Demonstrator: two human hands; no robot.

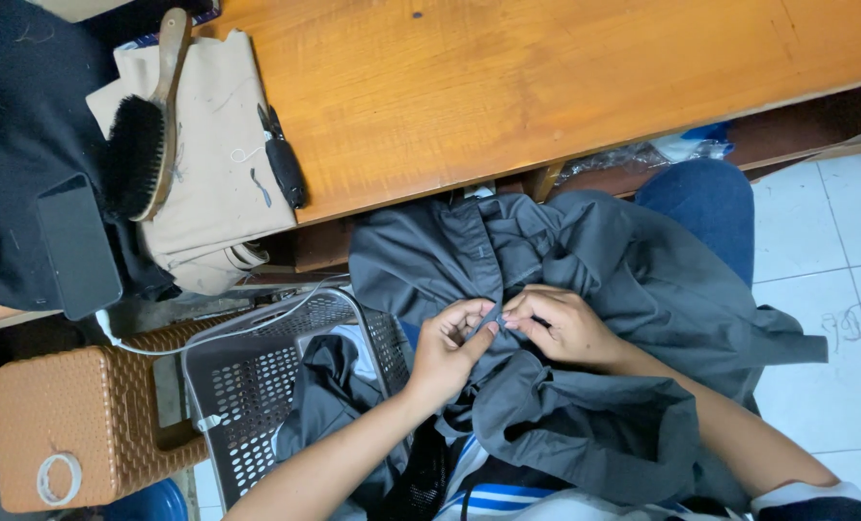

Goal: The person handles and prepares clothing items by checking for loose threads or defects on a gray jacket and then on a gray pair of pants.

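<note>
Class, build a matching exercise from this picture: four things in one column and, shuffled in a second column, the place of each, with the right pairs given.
Things:
1. brush
2. phone
3. roll of tape
4. grey garment

Places:
A. on the brown woven stool
B. on the beige cloth
C. on the person's lap, pinched by both hands
D. on the dark cloth at the left

Pairs: 1-B, 2-D, 3-A, 4-C

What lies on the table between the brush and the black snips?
In the head view, only beige cloth shows between the brush and the snips; both lie on it, with a few loose threads.
</note>
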